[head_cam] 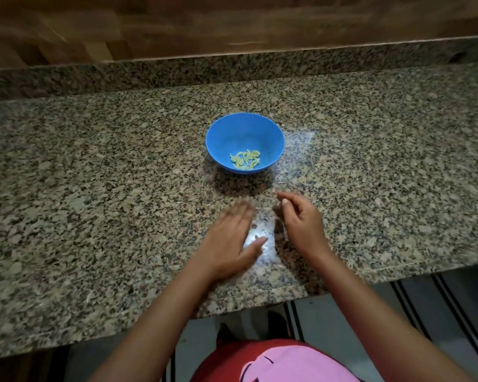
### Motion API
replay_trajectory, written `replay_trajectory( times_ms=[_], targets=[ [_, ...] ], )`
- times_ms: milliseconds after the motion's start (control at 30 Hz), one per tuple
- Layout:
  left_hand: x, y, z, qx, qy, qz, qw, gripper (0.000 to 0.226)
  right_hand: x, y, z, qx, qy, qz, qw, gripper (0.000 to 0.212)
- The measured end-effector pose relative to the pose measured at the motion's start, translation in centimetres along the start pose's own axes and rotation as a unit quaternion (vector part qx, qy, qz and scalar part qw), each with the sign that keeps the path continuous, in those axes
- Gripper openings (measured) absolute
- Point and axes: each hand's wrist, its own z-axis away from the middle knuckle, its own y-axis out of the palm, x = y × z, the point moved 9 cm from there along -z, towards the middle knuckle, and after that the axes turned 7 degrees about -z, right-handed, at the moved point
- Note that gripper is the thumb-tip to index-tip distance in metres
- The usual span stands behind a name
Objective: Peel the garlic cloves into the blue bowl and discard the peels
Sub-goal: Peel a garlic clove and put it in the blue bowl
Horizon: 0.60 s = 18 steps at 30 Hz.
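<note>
- The blue bowl (pixel 271 133) stands upright on the granite countertop (pixel 94 166), just above the middle of the frame and apart from both hands.
- Peeled garlic cloves (pixel 245 159), pale yellow-green, lie in a small heap on the bottom of the bowl, toward its lower side.
- The left hand (pixel 229 241) is just below the middle of the frame, palm down on the countertop with fingers straight and spread toward the bowl. It grips nothing, and its fingertips are smeared by motion blur.
- The right hand (pixel 301 219) is just to the right of it, standing on its outer edge on the stone. Its fingers are loosely curled over the palm with the thumb on top, and nothing shows in its grasp.
- Between the two hands is a bright whitish patch (pixel 260 241) on the stone. Whether it is glare alone or peels lying there cannot be told.
- A wooden wall panel (pixel 177 26) runs across the top of the frame behind the counter.
- At the bottom edge are a pink and red garment (pixel 287 362), and a striped mat (pixel 425 307) on the floor at the lower right.
</note>
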Motion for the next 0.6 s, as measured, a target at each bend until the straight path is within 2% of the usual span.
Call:
replay_trajectory(
  times_ms=[133, 233, 333, 400, 433, 467, 500, 533, 600],
  targets=[
    [3.9, -0.5, 0.5, 0.006, -0.087, -0.020, 0.996, 0.088, -0.1, -1.0, 0.8, -0.016, 0.004, 0.018, 1.000, 0.029],
    [1.6, 1.0, 0.1, 0.031, -0.042, -0.057, 0.997, 0.094, -0.9, -1.3, 1.4, -0.007, 0.005, 0.039, 0.999, 0.031],
    [-2.5, 1.6, -0.7, 0.017, 0.020, -0.060, 0.998, 0.090, -1.6, -1.5, 2.1, 0.019, 0.014, 0.078, 0.997, 0.036],
    [-3.3, 1.0, -0.8, -0.016, 0.021, 0.004, 1.000, 0.081, -1.7, -1.5, 2.5, 0.056, 0.004, 0.113, 0.992, 0.047],
    [-3.1, 0.4, -0.7, -0.039, 0.008, 0.084, 0.996, 0.075, -1.8, -1.2, 2.7, 0.093, 0.007, 0.145, 0.985, 0.060],
    [-2.4, -0.1, -0.4, -0.064, -0.016, 0.196, 0.978, 0.068, -2.2, -0.5, 3.1, 0.144, 0.016, 0.193, 0.970, 0.077],
    [-1.7, -0.6, 0.0, -0.088, -0.051, 0.320, 0.942, 0.061, -2.7, 0.3, 3.6, 0.200, 0.021, 0.260, 0.945, 0.092],
    [-0.9, -0.8, 0.5, -0.111, -0.089, 0.430, 0.891, 0.054, -3.2, 1.2, 4.1, 0.245, 0.013, 0.332, 0.911, 0.102],
    [0.2, -0.8, 1.3, -0.158, -0.150, 0.555, 0.803, 0.043, -3.7, 2.7, 4.9, 0.280, -0.023, 0.427, 0.860, 0.111]
  ],
)
